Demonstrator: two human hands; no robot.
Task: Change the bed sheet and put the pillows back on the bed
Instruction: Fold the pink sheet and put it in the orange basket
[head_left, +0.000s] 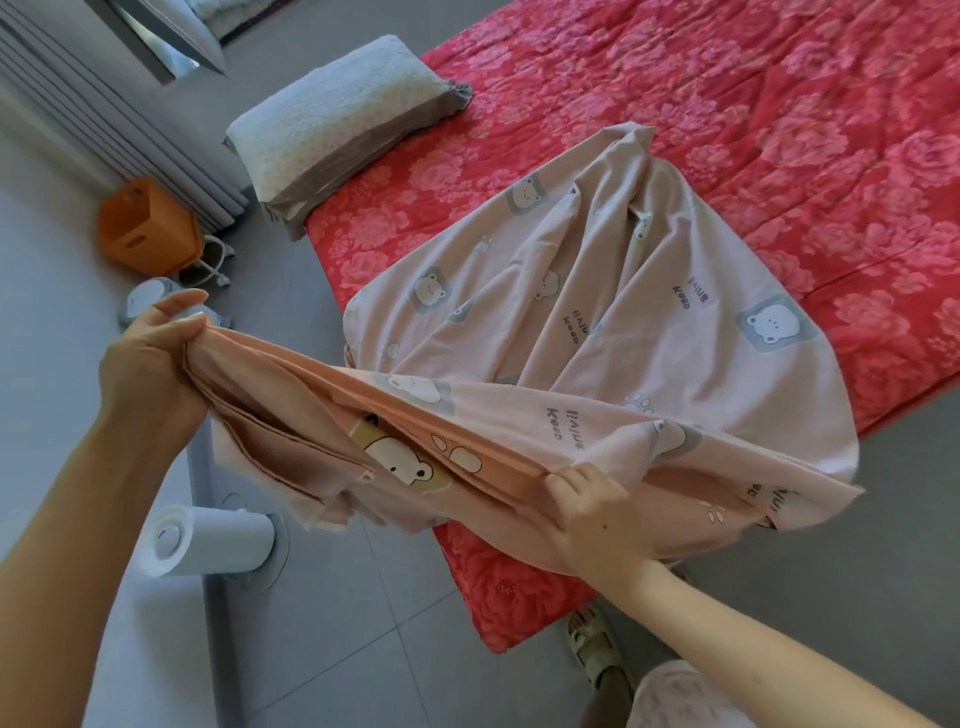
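A pale pink sheet with bear prints (613, 322) lies bunched on the red floral bed cover (779, 114), its near edge lifted off the bed. My left hand (150, 358) grips a gathered end of that edge at the left. My right hand (592, 499) pinches the same edge lower right, and the cloth is stretched between both hands above the bed's near corner. A grey and white pillow (332, 124) lies at the bed's far left corner, half over the edge.
An orange plastic basket (148, 234) and a pair of slippers (156, 301) stand on the grey floor at left. A white cylindrical device (208, 540) sits below my left hand. Pleated grey curtains (104, 114) hang at top left. My sandalled foot (597, 649) is beside the bed corner.
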